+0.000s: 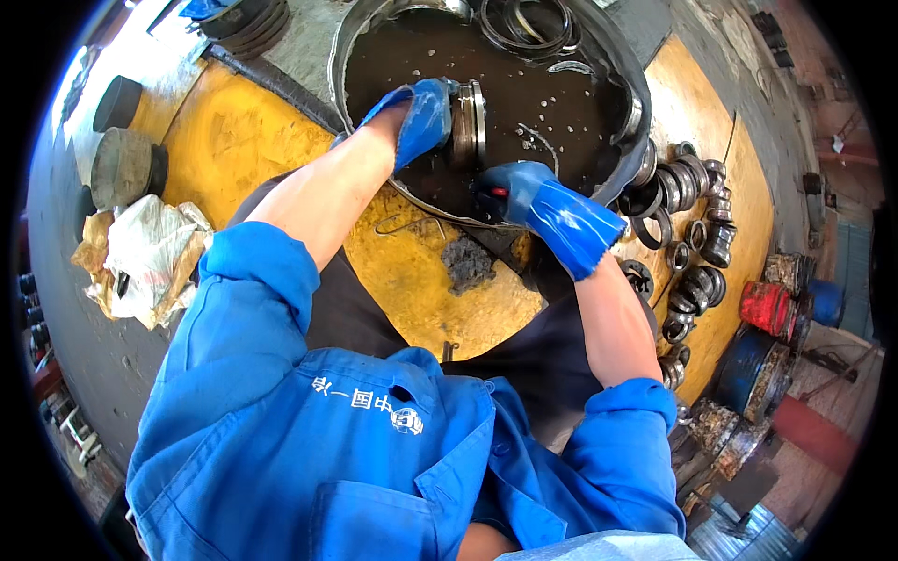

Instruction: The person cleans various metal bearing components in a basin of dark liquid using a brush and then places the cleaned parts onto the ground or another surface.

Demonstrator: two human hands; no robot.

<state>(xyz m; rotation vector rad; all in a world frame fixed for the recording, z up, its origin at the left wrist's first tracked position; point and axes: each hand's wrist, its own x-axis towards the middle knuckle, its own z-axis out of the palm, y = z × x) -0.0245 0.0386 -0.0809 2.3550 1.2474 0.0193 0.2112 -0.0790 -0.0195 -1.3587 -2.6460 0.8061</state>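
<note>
My left hand (427,120), in a blue rubber glove, grips a shiny grooved metal ring part (467,126) by its left side. The part stands on edge at the near side of a wide round metal basin (642,112) of dark brown liquid. My right hand (524,192), also gloved in blue, is closed just below and to the right of the part. A small red bit shows between its fingers; the rest of what it holds is hidden. Several thin metal rings (528,28) lie at the basin's far side.
Right of the basin, many cleaned-looking metal rings and bushings (687,182) sit on a yellow board (739,215). A dark clump (467,264) and a bent wire hook (412,222) lie between my knees. At left are a crumpled white bag (154,248) and a grey bucket-like container (122,166).
</note>
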